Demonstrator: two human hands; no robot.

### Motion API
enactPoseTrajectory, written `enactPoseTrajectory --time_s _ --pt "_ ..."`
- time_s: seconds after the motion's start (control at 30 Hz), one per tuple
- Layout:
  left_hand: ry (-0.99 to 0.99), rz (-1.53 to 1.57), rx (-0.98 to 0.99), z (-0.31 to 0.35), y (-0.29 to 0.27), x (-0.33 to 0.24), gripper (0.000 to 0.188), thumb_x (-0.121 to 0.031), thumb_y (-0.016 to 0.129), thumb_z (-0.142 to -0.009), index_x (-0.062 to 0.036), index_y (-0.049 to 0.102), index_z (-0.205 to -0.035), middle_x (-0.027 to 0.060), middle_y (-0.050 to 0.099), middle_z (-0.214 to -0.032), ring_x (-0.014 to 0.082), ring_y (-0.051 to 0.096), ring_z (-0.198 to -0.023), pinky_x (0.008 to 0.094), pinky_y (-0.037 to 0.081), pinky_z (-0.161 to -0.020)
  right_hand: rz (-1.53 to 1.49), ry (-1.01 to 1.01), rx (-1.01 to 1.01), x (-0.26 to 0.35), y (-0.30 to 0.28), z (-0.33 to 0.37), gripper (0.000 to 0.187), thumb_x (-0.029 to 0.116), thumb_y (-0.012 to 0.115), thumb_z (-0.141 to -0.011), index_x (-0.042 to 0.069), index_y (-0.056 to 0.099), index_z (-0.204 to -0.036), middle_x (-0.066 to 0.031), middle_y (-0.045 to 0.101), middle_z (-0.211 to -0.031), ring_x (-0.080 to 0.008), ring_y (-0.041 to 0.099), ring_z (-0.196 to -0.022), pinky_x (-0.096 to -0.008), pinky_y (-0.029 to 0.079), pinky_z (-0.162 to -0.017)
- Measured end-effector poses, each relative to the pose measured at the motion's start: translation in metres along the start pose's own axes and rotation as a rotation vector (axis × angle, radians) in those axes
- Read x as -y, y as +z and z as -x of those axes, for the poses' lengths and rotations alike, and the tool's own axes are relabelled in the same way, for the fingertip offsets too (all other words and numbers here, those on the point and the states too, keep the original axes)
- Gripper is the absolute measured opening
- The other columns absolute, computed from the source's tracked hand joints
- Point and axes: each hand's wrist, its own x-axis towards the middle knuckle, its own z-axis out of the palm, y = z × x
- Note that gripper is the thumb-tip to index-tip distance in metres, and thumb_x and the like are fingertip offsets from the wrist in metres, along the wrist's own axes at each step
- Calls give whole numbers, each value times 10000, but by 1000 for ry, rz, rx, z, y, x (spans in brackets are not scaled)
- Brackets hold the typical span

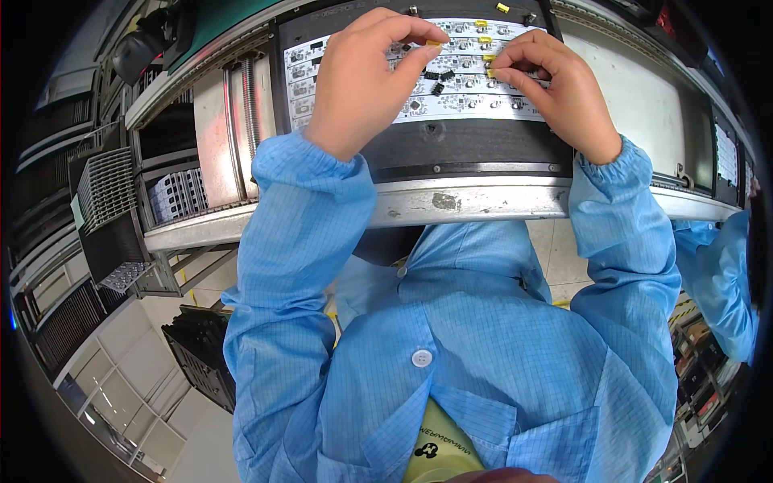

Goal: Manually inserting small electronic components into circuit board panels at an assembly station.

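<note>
A black tray (483, 145) on the line holds a white circuit board panel (475, 103) made up of several long strips. My left hand (362, 76) is over the panel's left half, thumb and forefinger pinched on a small yellow electronic component (434, 43). On the right half, my right hand (564, 84) has its fingertips closed at another yellow component (490, 73), low against a strip. More yellow components (484, 39) stand in a column just beyond those fingertips. Between the hands, several loose black components (440, 78) lie on the strips.
A metal rail (467, 201) runs along the near edge of the line. One loose yellow component (502, 8) lies at the tray's far edge. A wire-like rack (109, 189) stands at the left. At the right edge is another person's blue sleeve (721, 282).
</note>
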Motion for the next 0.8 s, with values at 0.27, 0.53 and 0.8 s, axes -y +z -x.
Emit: enactPoseTrajectory --time_s 0.27,0.53,0.8 --pt "-120 -16 69 -1 -1 -1 113 -25 739 -879 -3 729 -990 138 676 -923 278 670 -882 340 517 -770 21 -7 17 -1 -4 -1 131 112 768 -912 47 745 -1024 -37 684 -1033 -151 636 -870 -277 490 -730" --pt "107 -50 -48 3 9 31 192 -105 779 -870 -66 772 -1058 89 752 -906 214 742 -854 333 580 -802 70 -38 -9 1 -7 1 159 99 807 -851 59 762 -999 -42 713 -1025 -195 672 -894 -327 546 -747" --pt "63 -107 13 3 6 31 161 -141 778 -874 -88 777 -1026 61 755 -936 211 731 -875 353 535 -825 522 -358 -120 18 -7 13 216 26 774 -759 82 783 -968 -35 722 -992 -235 682 -915 -367 566 -761"
